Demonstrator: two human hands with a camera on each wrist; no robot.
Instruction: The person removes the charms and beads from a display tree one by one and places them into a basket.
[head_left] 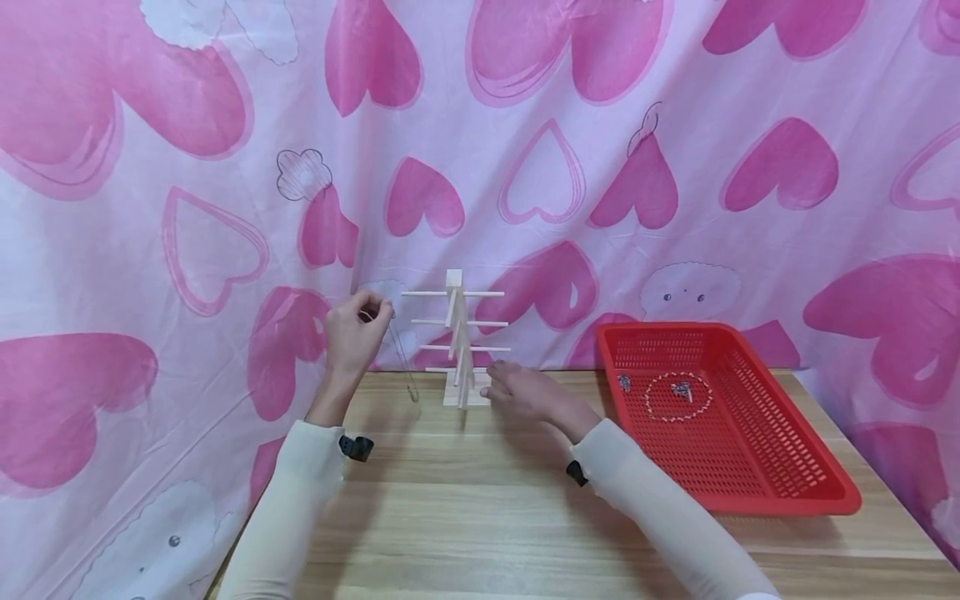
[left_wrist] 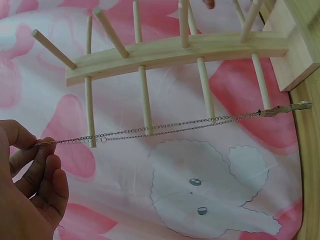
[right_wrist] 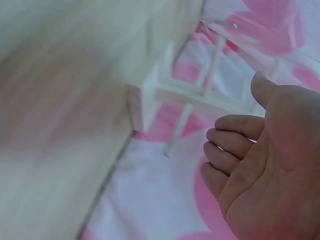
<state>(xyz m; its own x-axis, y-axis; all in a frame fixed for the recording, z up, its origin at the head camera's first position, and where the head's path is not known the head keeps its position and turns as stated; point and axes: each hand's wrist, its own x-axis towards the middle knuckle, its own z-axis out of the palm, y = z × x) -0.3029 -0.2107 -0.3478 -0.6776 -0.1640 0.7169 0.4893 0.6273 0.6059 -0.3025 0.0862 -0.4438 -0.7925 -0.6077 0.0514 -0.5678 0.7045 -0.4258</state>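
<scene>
A thin chain necklace (left_wrist: 175, 125) with a small metal pendant (left_wrist: 285, 109) hangs from my left hand (head_left: 358, 329), which pinches it between thumb and fingertip. It dangles just left of a pale wooden peg stand (head_left: 460, 342), whose thin pegs stick out in tiers from a central post on a square base. In the left wrist view the chain passes close to the peg ends; whether it touches them I cannot tell. My right hand (head_left: 528, 390) is beside the stand's base on the right, its fingers relaxed and holding nothing, as the right wrist view shows.
At the right of the wooden table (head_left: 465, 508) stands a red perforated basket (head_left: 750, 502). Inside it lie a beaded necklace (head_left: 648, 404) and small silvery pieces (head_left: 624, 382). A pink heart-patterned cloth (head_left: 510, 167) hangs behind the table.
</scene>
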